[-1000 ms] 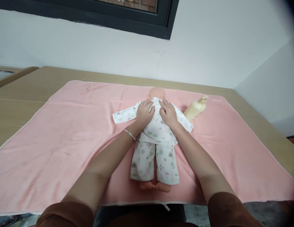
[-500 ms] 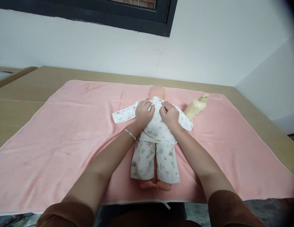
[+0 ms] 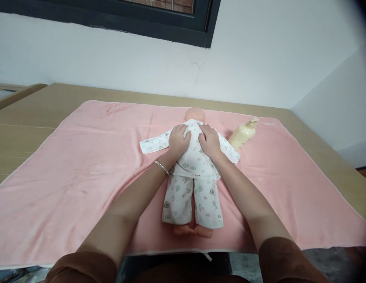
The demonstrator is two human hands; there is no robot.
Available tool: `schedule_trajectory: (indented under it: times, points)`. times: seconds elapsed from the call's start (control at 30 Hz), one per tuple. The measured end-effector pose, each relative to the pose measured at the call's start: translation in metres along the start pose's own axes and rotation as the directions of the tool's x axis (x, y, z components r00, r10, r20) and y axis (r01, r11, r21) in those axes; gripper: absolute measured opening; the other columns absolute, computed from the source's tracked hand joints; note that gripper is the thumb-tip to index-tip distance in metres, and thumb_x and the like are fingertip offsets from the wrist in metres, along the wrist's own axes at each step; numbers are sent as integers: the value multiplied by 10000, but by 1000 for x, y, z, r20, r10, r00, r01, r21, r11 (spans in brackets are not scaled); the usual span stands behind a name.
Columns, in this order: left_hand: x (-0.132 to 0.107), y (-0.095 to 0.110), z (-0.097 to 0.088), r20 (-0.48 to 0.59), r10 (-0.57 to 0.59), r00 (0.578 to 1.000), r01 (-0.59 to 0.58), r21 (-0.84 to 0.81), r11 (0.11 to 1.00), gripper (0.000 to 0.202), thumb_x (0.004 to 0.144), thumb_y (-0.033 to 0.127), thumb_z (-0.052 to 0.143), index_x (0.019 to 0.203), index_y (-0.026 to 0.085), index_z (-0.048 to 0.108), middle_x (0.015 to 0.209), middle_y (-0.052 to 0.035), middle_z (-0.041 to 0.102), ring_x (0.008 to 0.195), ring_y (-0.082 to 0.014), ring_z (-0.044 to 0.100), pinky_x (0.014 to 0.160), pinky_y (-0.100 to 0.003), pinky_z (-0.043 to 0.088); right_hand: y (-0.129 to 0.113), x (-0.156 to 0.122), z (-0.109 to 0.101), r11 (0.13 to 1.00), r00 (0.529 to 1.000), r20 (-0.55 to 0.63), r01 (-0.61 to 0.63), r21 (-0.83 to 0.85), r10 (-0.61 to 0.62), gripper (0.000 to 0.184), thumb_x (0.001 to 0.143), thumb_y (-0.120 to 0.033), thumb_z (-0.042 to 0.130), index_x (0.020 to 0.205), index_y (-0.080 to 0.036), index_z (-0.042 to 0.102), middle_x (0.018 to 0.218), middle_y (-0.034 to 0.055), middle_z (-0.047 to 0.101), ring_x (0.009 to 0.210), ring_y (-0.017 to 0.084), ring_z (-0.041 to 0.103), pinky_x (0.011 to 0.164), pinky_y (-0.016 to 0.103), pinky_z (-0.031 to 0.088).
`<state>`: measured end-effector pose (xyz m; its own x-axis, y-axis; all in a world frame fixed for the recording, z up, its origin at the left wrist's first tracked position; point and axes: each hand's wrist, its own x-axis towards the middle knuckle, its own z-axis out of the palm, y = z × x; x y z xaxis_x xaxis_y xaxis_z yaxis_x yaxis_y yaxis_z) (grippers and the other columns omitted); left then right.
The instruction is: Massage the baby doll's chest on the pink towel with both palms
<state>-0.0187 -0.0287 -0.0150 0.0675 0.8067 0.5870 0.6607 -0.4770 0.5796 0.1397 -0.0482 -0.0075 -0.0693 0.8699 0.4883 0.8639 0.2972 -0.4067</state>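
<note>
A baby doll (image 3: pixel 195 114) lies on a pink blanket (image 3: pixel 82 169), head toward the wall and feet toward me. It wears a white patterned top (image 3: pixel 194 165) with long sleeves spread to both sides, and matching trousers (image 3: pixel 177 200). My left hand (image 3: pixel 179 138) rests open on the left of the doll's upper back or chest; which side faces up I cannot tell. On the other side my right hand (image 3: pixel 210 138) lies open on the same top, fingers toward the shoulder. The doll's bare feet (image 3: pixel 204 231) stick out of the trouser legs.
A cream pump bottle (image 3: pixel 243 133) lies tilted on the blanket, right of the doll's sleeve. The wooden table (image 3: pixel 70 92) meets a white wall (image 3: pixel 126 67) at the back. A dark window frame (image 3: pixel 171 29) is above.
The pinched-up fold of the top at the neck has been let go and lies flat. My fingers have loosened and now rest flat on the cloth.
</note>
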Motion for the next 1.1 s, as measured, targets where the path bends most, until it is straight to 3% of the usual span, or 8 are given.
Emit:
schedule_trajectory:
  times: [0.37, 0.63, 0.77, 0.93, 1.1]
  points:
    - [1, -1, 1, 10, 11, 1000, -11, 17, 1000, 299, 888, 255, 479, 1120, 175, 649, 1178, -94, 688, 1149, -248, 592, 1070, -421, 442, -3, -2, -1, 999, 1000, -13, -18, -39, 18, 480, 902, -243, 376, 1334, -164, 569, 1414, 92, 551, 1353, 287, 449, 1150, 526, 314]
    - [4, -4, 4, 74, 114, 991, -121, 97, 988, 359, 905, 259, 431, 1205, 172, 609, 1269, -109, 644, 1227, -262, 555, 1100, -455, 410, 1, 1, -2, 996, 998, 48, 55, -64, -52, 511, 923, -228, 335, 1399, -156, 504, 1472, 101, 487, 1391, 302, 404, 1150, 541, 303]
    - [-1, 2, -1, 54, 182, 982, -187, 138, 972, 323, 909, 228, 410, 1122, 165, 644, 1165, -126, 683, 1150, -266, 599, 1040, -443, 455, -5, -6, -3, 996, 998, -50, 46, -74, -49, 457, 927, -241, 356, 1312, -189, 596, 1374, 82, 589, 1315, 268, 504, 1115, 474, 382]
    - [-5, 5, -2, -6, 107, 994, -105, 183, 978, 284, 909, 260, 430, 1045, 177, 665, 1100, -128, 697, 1083, -276, 618, 978, -431, 487, -13, -14, -3, 988, 985, -159, -88, -130, 67, 387, 924, -267, 407, 1203, -225, 672, 1261, 89, 668, 1196, 257, 607, 1006, 411, 486]
    - [-1, 0, 2, 19, 99, 995, -101, 156, 983, 365, 922, 330, 453, 1198, 145, 605, 1252, -150, 640, 1216, -291, 558, 1078, -464, 424, -7, -4, -5, 992, 999, -16, 28, -120, -30, 452, 981, -323, 361, 1366, -175, 545, 1419, 108, 546, 1358, 291, 460, 1125, 506, 363]
